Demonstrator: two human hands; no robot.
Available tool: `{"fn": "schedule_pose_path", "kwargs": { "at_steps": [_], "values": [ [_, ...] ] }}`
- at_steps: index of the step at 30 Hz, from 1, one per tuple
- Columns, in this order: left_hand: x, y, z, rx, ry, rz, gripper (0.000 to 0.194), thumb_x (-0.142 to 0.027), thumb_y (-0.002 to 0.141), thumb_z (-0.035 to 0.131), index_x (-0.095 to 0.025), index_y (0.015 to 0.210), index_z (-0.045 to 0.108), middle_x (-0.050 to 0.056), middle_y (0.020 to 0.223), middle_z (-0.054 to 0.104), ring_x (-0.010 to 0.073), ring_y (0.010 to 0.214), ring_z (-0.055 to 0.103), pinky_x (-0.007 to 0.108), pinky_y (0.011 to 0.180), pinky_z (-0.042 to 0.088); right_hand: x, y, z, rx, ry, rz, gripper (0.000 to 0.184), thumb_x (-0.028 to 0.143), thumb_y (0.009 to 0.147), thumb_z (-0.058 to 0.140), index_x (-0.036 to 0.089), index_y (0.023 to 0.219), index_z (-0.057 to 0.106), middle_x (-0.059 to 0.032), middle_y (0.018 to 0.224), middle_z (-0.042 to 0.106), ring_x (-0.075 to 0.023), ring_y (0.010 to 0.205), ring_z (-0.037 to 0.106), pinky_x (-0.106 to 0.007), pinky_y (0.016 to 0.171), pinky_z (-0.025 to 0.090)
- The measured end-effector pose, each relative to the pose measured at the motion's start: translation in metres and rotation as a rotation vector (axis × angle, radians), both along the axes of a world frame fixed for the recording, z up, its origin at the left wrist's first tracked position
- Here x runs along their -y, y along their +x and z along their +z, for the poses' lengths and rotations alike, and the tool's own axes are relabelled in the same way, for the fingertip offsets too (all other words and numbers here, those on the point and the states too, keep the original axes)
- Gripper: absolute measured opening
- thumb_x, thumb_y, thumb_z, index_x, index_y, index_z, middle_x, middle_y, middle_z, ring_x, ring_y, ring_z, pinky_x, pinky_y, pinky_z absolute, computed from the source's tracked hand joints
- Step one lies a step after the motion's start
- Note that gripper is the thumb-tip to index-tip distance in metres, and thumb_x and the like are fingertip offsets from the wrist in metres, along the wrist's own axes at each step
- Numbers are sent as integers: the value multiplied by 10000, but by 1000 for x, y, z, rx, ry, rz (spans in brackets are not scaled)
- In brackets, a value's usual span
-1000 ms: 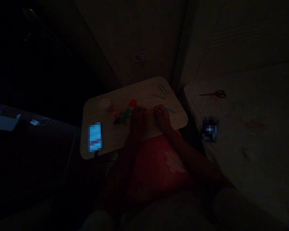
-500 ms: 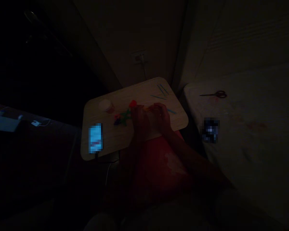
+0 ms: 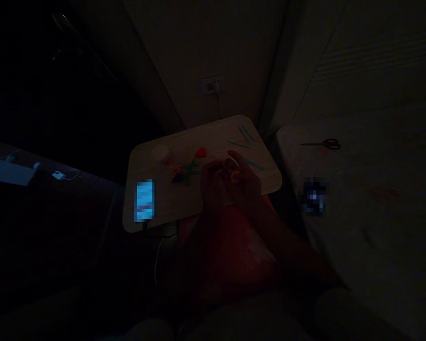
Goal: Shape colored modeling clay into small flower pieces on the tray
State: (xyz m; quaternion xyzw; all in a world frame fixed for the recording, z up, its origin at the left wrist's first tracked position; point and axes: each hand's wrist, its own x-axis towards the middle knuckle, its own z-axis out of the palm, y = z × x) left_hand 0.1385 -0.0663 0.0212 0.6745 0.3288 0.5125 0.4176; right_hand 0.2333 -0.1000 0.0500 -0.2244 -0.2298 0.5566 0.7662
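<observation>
The light is very dim. Above the near side of the small table (image 3: 170,199), my right hand (image 3: 248,189) is curled, palm partly up, around a small orange piece (image 3: 235,176) whose material I cannot make out. My left hand (image 3: 212,187) is close beside it, fingers bent toward the right hand's fingertips; what they pinch, if anything, is hidden. Left of my hands lie green strips (image 3: 190,171) in a crossed shape, a red piece (image 3: 200,152), and small pinkish-red (image 3: 177,170) and dark blue pieces (image 3: 177,178).
Thin blue-green sticks (image 3: 246,134) lie at the table's far right. A pale round tub (image 3: 160,152) stands at left, behind a lit phone (image 3: 144,200) with a cable. Scissors (image 3: 323,144) and a blurred dark object (image 3: 313,196) rest on the pale surface at right.
Both hands have drawn back toward me. The right hand has turned its palm up, showing the orange piece. The red piece is now uncovered. The view has shifted slightly.
</observation>
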Motion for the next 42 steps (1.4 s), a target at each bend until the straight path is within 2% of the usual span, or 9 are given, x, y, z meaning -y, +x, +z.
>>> {"fn": "schedule_pose_path", "kwargs": {
  "at_steps": [3, 6, 10, 16, 23, 26, 32, 38, 42],
  "values": [
    [5, -8, 11, 41, 170, 30, 473, -678, 946, 589, -284, 1207, 596, 99, 1211, 610, 264, 1149, 629, 442, 948, 563, 4, 3, 2, -14, -23, 10, 574, 195, 610, 616, 326, 1168, 644, -1, 916, 534, -173, 792, 539, -339, 744, 543],
    [9, -14, 21, -143, 366, -10, 315, -517, 981, 609, -268, 1175, 617, 105, 1222, 573, 283, 1213, 567, 490, 1055, 494, 5, 5, 1, -9, -62, 28, 562, 197, 628, 642, 325, 1175, 644, 8, 943, 559, -162, 811, 569, -321, 780, 556],
    [8, -17, 24, -338, 541, 30, 239, -397, 968, 636, -253, 1159, 625, 107, 1160, 627, 281, 1118, 588, 480, 990, 484, 2, 4, -7, 14, -123, 12, 537, 219, 644, 725, 314, 1167, 652, 17, 958, 593, -153, 833, 605, -296, 800, 569],
    [3, -22, 23, -397, 522, 179, 211, -405, 957, 623, -244, 1089, 656, 86, 1066, 664, 273, 1052, 617, 466, 970, 485, -2, 1, -20, 60, -158, -45, 548, 297, 653, 866, 328, 1155, 648, 8, 1094, 656, -155, 877, 645, -290, 788, 585],
    [10, -17, 27, -194, 432, 127, 164, -387, 958, 684, -265, 1065, 662, 67, 1070, 665, 253, 1036, 631, 448, 934, 516, 4, 8, -30, 125, -93, 72, 644, 417, 679, 921, 340, 1243, 619, -22, 1204, 670, -166, 930, 670, -307, 785, 596],
    [9, -16, 27, -160, 427, 100, 140, -376, 961, 693, -271, 1052, 674, 60, 1092, 655, 249, 1065, 633, 454, 960, 518, 4, 12, -29, 143, -87, 73, 665, 432, 661, 938, 333, 1232, 613, -20, 1172, 677, -159, 893, 672, -297, 762, 598],
    [8, -18, 22, -277, 437, 70, 140, -387, 979, 668, -279, 1063, 696, 67, 1158, 623, 258, 1137, 620, 476, 1018, 512, 7, 19, -23, 180, -67, 56, 632, 369, 685, 939, 335, 1206, 584, 53, 917, 600, -104, 709, 600, -239, 659, 555],
    [9, -17, 19, -260, 472, 68, 197, -429, 996, 632, -249, 1061, 675, 72, 1112, 635, 253, 1090, 631, 455, 970, 535, 6, 16, -21, 231, -66, 35, 643, 430, 722, 918, 344, 1247, 556, 37, 918, 593, -132, 727, 592, -253, 620, 531],
    [8, -17, 17, -268, 497, 109, 221, -444, 992, 637, -245, 1082, 672, 67, 1116, 626, 243, 1087, 632, 441, 966, 537, 7, 14, -19, 153, -55, 63, 575, 377, 720, 926, 331, 1201, 614, 34, 928, 589, -122, 751, 580, -237, 657, 535]
  ]
}}
